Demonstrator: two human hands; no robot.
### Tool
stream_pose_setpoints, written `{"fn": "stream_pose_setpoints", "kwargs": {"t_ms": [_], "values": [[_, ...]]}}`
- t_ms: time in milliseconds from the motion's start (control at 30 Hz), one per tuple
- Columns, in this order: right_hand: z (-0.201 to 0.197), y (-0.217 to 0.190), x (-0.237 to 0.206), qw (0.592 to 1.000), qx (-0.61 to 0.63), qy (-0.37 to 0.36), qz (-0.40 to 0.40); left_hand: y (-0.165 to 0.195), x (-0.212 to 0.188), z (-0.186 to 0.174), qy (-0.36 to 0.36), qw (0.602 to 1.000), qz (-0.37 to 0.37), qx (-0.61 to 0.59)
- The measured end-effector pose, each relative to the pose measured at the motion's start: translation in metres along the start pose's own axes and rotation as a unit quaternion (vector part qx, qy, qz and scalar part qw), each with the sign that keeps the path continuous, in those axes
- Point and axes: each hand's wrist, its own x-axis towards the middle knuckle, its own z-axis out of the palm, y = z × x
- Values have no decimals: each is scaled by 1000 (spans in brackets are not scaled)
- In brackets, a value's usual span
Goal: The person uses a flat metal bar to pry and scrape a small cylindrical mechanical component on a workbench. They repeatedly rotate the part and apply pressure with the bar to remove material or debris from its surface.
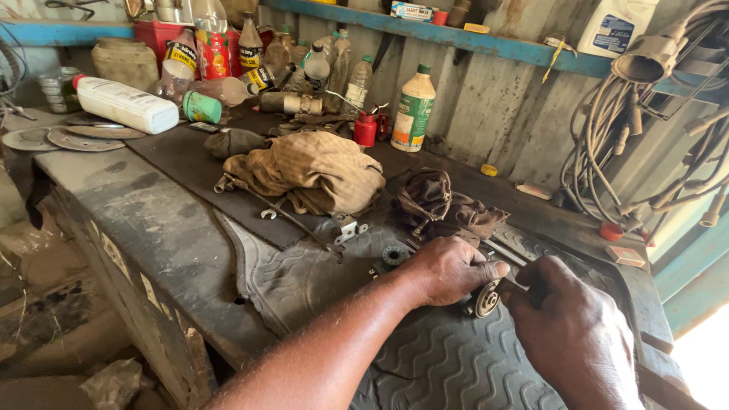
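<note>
Left hand (448, 269) clamps small round metal pulley-like part (484, 298) on ribbed rubber mat (448, 357); right hand (569, 326) grips thin tool. Brace firmly, keep tool square.

Your left hand (448, 269) covers most of the small round metal part (485, 298); only its ribbed disc end shows, so its full shape can't be told. Right of that part, your right hand (573, 334) closes over a tool, type hidden. Beyond the part, the tan cloth (311, 171) buries the far end of a thin rod (292, 219). Bench (144, 228) runs out of frame at the bottom.
</note>
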Motion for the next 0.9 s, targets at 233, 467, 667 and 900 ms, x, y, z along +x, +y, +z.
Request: {"fn": "stream_pose_setpoints", "kwargs": {"t_ms": [233,467,667,900], "values": [[-1,-1,-1,1000,5,-7,12,-8,5,7,-1,999,12,36],[-4,-3,-3,999,-5,-20,50,-30,13,8,-5,927,315,202],[-7,5,2,998,18,-46,34,-10,-5,-15,-200,973,4,-120],[-4,13,0,999,-1,-45,3,13,-13,-21,-112,993,31,12]]}}
